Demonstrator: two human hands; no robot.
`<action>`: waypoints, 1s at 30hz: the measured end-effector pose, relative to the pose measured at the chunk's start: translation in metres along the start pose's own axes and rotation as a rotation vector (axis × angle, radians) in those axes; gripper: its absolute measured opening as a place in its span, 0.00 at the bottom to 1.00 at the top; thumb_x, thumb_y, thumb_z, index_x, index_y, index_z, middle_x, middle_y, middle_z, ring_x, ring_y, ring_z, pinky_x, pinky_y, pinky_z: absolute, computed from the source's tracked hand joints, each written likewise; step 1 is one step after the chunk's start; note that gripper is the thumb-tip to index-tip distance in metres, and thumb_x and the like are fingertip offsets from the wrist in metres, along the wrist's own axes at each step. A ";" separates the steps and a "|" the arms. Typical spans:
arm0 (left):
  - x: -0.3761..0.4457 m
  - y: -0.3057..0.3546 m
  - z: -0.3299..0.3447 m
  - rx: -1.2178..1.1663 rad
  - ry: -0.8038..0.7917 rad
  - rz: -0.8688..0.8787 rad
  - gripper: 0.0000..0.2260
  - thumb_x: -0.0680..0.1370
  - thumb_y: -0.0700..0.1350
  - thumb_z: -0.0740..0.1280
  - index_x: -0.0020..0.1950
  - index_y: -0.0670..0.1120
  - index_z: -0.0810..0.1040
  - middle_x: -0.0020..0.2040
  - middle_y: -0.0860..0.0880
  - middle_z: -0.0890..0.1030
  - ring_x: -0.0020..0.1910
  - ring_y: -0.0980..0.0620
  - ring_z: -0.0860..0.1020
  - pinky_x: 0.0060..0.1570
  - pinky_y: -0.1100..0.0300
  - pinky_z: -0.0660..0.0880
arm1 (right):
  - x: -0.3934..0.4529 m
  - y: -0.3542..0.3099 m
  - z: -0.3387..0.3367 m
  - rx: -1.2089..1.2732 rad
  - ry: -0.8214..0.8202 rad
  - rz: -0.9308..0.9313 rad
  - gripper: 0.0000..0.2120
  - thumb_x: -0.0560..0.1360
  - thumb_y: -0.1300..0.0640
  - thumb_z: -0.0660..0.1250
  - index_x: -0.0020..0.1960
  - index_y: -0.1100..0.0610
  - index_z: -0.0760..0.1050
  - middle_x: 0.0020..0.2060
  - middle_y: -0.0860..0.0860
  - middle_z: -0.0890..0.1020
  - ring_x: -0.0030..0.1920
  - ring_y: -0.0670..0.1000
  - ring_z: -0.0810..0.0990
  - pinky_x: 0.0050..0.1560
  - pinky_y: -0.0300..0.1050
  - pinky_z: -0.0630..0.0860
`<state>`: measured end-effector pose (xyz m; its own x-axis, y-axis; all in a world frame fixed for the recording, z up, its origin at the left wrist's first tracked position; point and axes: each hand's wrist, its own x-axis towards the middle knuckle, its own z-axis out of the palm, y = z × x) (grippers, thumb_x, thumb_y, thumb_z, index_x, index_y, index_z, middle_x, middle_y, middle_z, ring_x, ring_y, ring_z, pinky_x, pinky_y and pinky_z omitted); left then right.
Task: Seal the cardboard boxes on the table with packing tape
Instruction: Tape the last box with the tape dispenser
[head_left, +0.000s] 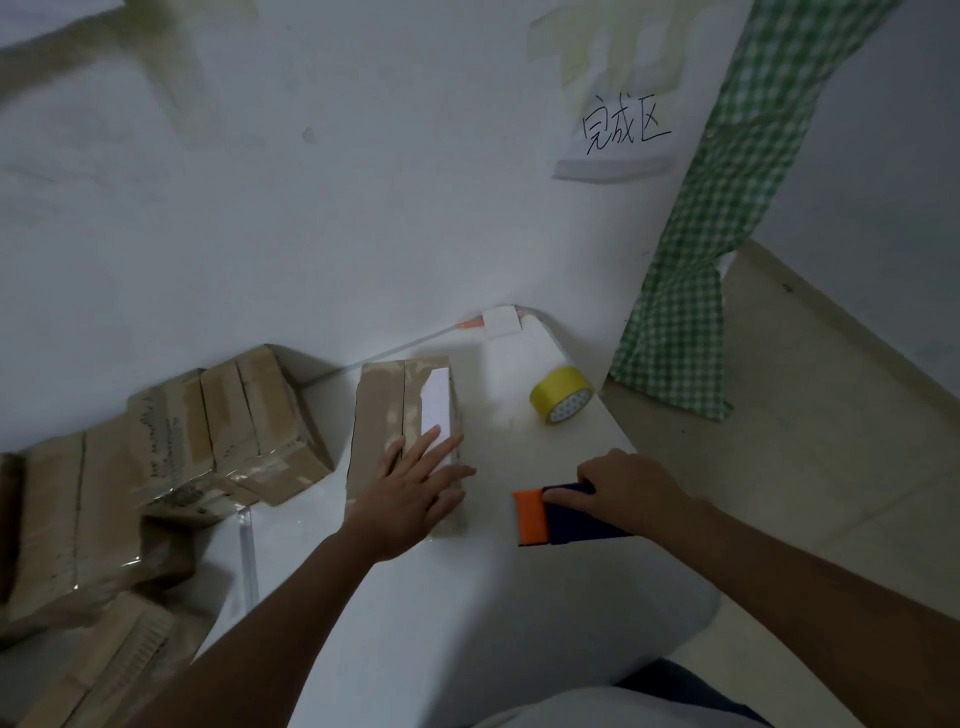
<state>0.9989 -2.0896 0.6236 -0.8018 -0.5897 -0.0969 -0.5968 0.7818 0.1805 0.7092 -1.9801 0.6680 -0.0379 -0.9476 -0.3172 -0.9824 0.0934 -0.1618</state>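
Left hand (415, 486) flat on box (384, 415), tape roll (562, 393) beyond, stacked boxes (208, 431) left

Lying centrally on worktop (498, 597): box (384, 415); stacked boxes (171, 441) sitting left, tape roll (562, 393) sitting right, behind scraper (566, 514).

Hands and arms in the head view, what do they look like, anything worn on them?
Both forearms are bare to the frame's lower edge; no sleeves show. The left hand and right hand wear no gloves, and no rings, watch or wristbands are visible. In the dim light finer detail cannot be told.
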 end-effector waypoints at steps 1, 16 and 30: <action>0.001 0.001 -0.001 -0.023 0.022 0.007 0.23 0.83 0.62 0.44 0.71 0.60 0.70 0.81 0.55 0.52 0.80 0.54 0.40 0.76 0.45 0.43 | 0.000 -0.001 0.001 0.020 -0.028 0.023 0.34 0.69 0.23 0.49 0.32 0.54 0.65 0.27 0.50 0.69 0.27 0.49 0.68 0.29 0.44 0.63; -0.004 0.024 0.013 -0.243 0.297 -0.110 0.10 0.81 0.55 0.61 0.50 0.55 0.81 0.67 0.57 0.74 0.76 0.60 0.54 0.74 0.55 0.48 | 0.015 -0.032 0.001 -0.001 -0.231 0.087 0.22 0.80 0.40 0.57 0.59 0.58 0.71 0.53 0.55 0.78 0.48 0.54 0.77 0.46 0.46 0.71; -0.004 0.021 0.014 -0.266 0.294 -0.110 0.13 0.81 0.58 0.59 0.51 0.55 0.80 0.69 0.58 0.73 0.77 0.58 0.54 0.73 0.59 0.45 | 0.030 -0.002 0.017 0.052 -0.158 0.306 0.17 0.83 0.46 0.55 0.55 0.59 0.72 0.46 0.54 0.78 0.46 0.55 0.79 0.41 0.45 0.70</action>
<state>0.9890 -2.0682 0.6143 -0.6679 -0.7295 0.1476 -0.6185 0.6543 0.4350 0.7134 -2.0037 0.6424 -0.2966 -0.8144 -0.4988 -0.9191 0.3853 -0.0825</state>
